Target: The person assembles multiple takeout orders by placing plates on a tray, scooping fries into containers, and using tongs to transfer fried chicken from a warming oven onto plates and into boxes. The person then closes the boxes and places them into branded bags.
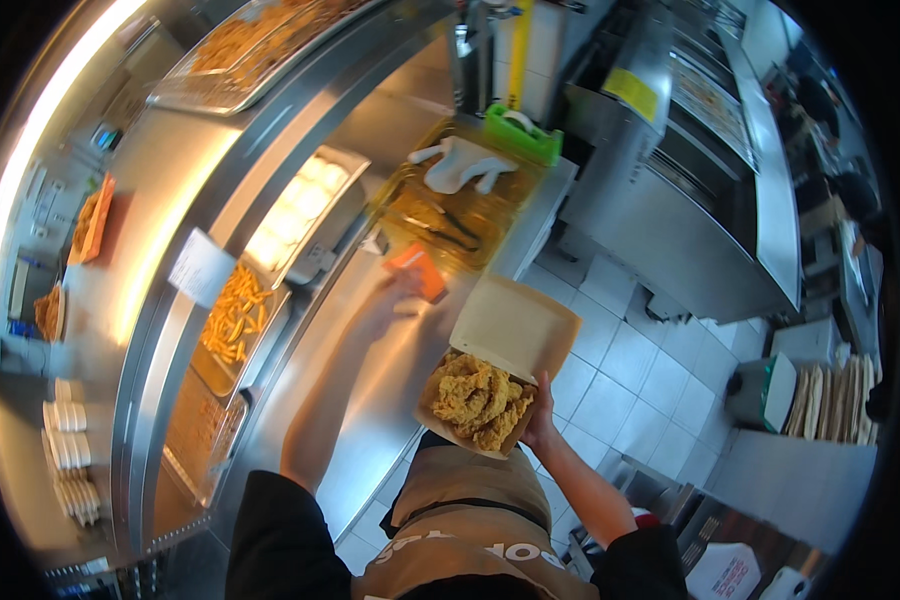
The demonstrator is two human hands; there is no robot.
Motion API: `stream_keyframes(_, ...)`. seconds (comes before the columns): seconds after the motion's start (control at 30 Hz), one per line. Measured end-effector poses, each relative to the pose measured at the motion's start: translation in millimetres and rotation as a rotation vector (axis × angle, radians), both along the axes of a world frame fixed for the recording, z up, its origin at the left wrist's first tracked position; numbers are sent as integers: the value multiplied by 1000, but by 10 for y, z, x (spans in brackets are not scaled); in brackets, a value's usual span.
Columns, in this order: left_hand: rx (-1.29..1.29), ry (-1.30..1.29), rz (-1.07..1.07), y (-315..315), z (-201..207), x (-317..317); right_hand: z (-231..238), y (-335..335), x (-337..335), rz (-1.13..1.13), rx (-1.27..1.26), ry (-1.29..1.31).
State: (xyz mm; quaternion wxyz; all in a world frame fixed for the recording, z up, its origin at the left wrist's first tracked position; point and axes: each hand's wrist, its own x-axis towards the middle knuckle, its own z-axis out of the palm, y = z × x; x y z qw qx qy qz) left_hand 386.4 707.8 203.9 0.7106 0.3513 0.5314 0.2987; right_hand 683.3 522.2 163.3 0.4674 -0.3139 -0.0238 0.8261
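My right hand (542, 415) grips the lower right side of an open cardboard box (517, 325), its lid folded back. Pieces of breaded fried chicken (478, 400) fill the box, which I hold in front of my apron. Farther off to the left, my left hand (402, 290) has its fingers on a small flat orange carton (427, 272), over the steel counter (370, 400). Motion blurs that hand a little, and the carton's left part is behind the fingers. Beyond it lies an amber tray (410, 195) with dark tongs (450, 228) and a white glove-like item (460, 165).
Left of the counter are a pan of fries (235, 315) and a lit pan of pale items (305, 205). A steel shelf frame (220, 190) rises there, with a tray of fried food (260, 50) on top. Steel kitchen equipment (670, 220) stands right, across the tiled floor (630, 350).
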Motion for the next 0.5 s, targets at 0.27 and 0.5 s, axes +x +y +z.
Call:
stream_keyframes(0.27, -333, -6, 13, -1099, -469, -1153, -594, 876, -1170, 620, -37, 142)
stream_keyframes(0.5, -202, -124, 661, -1922, -1183, -1762, -964, 1764, -2338, 1178, -42, -64)
